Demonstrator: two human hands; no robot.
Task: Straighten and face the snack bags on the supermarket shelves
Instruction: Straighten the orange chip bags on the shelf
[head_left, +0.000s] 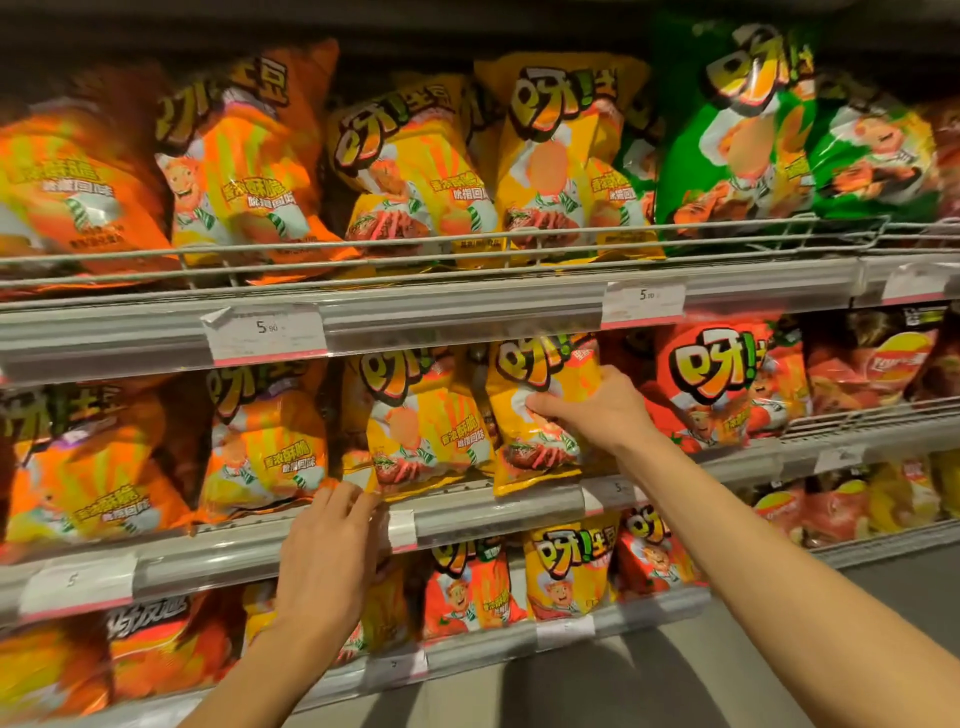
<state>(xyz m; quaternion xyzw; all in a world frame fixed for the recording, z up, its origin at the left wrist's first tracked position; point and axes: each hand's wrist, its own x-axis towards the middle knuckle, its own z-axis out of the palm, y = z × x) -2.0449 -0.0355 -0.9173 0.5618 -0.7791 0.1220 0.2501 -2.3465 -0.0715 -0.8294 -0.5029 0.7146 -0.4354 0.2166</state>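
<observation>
Two yellow snack bags stand side by side on the middle shelf. My right hand (592, 410) grips the right yellow bag (535, 374) on its front, thumb across the picture; the bag leans forward over the shelf rail. My left hand (332, 545) reaches up to the bottom left corner of the left yellow bag (421, 421), with its fingertips touching that corner at the shelf's front rail (498, 512). Orange bags (260, 441) stand to the left and a red bag (711, 379) to the right on the same shelf.
The top shelf holds orange, yellow (561, 156) and green bags (737, 130) behind a wire rail (467, 249). Price tags (265, 332) hang on the shelf edges. A lower shelf carries smaller yellow (566, 571) and red bags. Grey floor lies at the bottom right.
</observation>
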